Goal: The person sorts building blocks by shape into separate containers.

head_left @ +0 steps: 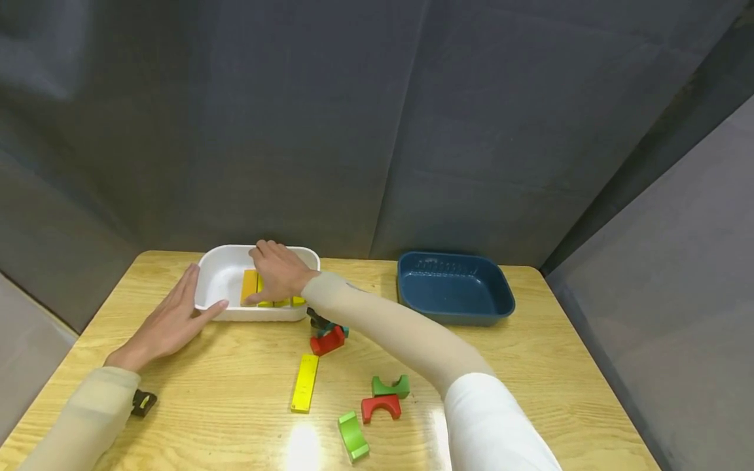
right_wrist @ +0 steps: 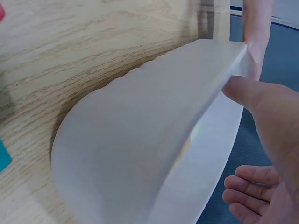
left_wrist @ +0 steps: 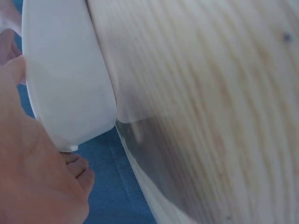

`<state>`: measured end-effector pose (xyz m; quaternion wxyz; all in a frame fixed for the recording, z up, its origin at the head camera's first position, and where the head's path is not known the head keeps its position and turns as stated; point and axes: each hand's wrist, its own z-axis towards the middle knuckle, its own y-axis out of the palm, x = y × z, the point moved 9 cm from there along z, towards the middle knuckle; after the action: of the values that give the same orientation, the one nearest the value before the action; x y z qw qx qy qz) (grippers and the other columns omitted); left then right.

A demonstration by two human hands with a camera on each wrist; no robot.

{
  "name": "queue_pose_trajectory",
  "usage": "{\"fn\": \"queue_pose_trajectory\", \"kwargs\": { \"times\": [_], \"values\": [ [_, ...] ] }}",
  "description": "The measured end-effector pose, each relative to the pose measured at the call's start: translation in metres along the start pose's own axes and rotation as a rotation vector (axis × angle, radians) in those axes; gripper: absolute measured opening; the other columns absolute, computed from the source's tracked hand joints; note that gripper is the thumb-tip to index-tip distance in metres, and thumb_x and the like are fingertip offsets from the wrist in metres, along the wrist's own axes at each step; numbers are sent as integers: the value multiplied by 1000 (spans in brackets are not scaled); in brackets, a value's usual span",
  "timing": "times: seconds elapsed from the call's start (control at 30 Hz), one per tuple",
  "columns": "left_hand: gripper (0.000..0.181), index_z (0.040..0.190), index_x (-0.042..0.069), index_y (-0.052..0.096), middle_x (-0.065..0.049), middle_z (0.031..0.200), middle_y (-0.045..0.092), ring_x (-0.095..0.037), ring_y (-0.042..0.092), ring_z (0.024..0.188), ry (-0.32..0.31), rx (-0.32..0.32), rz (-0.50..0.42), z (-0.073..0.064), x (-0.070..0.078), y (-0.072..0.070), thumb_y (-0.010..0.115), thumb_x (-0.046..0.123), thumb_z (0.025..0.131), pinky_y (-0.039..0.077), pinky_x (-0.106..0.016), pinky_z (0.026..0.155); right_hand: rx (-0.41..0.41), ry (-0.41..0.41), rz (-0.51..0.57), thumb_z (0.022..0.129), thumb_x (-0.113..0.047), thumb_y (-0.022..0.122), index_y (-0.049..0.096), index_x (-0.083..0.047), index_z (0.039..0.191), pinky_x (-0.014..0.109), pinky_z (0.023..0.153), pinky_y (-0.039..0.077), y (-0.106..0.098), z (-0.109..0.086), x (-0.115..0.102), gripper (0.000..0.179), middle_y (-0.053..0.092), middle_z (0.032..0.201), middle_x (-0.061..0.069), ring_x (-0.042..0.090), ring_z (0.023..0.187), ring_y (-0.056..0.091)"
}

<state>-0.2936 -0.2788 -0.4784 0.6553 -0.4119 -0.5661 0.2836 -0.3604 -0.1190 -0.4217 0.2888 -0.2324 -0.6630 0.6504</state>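
A white plastic tub (head_left: 250,315) stands at the back left of the wooden table. In it lie an orange block (head_left: 249,286) and several yellow blocks (head_left: 298,301), partly covered by my right hand. My left hand (head_left: 173,320) rests at the tub's left end, fingers straight along the side and thumb by the front rim. Over the tub's middle reaches my right hand (head_left: 279,271), its thumb down inside and its fingers toward the back wall. In the right wrist view its fingers (right_wrist: 250,191) are loosely curved with nothing between them.
A dark blue tub (head_left: 497,317) stands at the back right. Before the white tub lie a red arch block (head_left: 327,341), black and teal pieces, and a flat yellow block (head_left: 304,383). Nearer are green (head_left: 391,387), red (head_left: 380,407) and light green (head_left: 353,436) arch blocks.
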Motion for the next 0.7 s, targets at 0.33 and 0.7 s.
{"fn": "queue_pose_trajectory", "kwargs": {
  "times": [0.33,0.7],
  "values": [
    [107,168,6,-18,-17,177,-21,-55,3,160,-15,-1,2,-2,-3,-3,49,64,108,20,-81,117,15,-12,3,86,-80,70,47,-5,158,25,104,43,-16,-12,-1,107,53,137,3,16,117,49],
    [108,168,6,-18,-17,176,-21,-54,2,161,-18,2,2,-1,-2,-3,50,65,108,19,-80,119,100,-1,99,88,-76,72,53,-4,153,27,100,48,-38,-43,10,99,57,138,5,18,115,54]
  ]
}}
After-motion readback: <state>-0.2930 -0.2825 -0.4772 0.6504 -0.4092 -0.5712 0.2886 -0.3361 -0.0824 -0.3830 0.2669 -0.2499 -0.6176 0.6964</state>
